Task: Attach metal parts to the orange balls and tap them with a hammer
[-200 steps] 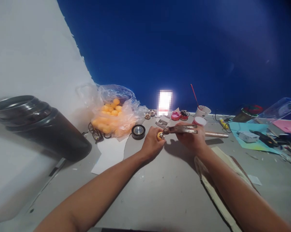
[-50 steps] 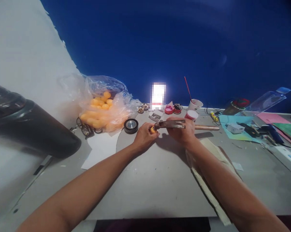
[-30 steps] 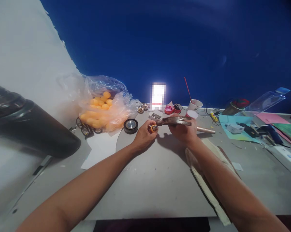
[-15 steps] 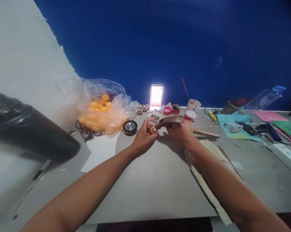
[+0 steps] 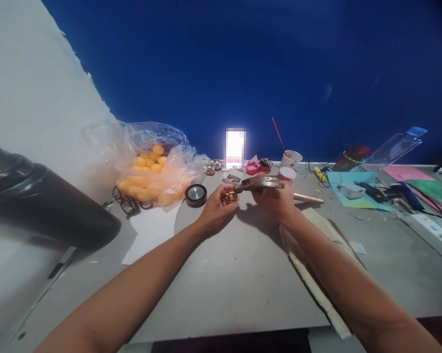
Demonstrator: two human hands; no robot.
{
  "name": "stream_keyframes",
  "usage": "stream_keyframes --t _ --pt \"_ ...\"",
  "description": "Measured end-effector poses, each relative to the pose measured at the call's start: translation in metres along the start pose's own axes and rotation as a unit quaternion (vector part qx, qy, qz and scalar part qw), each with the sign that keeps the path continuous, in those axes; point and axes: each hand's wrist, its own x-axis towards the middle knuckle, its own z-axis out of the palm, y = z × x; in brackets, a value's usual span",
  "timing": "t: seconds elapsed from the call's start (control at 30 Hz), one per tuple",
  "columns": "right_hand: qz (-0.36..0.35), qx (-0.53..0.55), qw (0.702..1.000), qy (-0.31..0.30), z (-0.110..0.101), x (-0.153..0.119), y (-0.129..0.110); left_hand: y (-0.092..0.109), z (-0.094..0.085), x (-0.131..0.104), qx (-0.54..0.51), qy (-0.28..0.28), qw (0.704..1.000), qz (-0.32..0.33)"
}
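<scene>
My left hand (image 5: 216, 210) pinches a small round orange piece with a shiny metallic, patterned face (image 5: 233, 197), which is turned up towards me. In my right hand (image 5: 278, 200) is a claw hammer (image 5: 263, 183), its wooden handle sticking out to the right beneath my wrist. The hammer's striking end is just above the round piece; whether they touch I cannot tell. Left of my left hand lies a black round case with a silver disc (image 5: 196, 194). Shiny metallic balls (image 5: 213, 167) sit behind, near the wall.
A clear bag of orange balls (image 5: 151, 169) stands at the left, beside glasses (image 5: 127, 202) and a large dark cylinder (image 5: 52, 196). Behind my right hand are small pots (image 5: 253, 167) and a paper cup (image 5: 291, 158). A folded cloth (image 5: 316, 274) lies under my right forearm.
The hammer's head has lifted slightly off the round piece and levelled out, its handle end drawing left. My left hand keeps its grip. The whole view has shifted a little.
</scene>
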Motion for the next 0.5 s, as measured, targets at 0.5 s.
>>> stream_keyframes --t 0.5 --pt "0.007 0.004 0.996 -0.092 -0.011 0.004 -0.006 -0.005 -0.006 0.006 -0.043 0.006 0.999 -0.003"
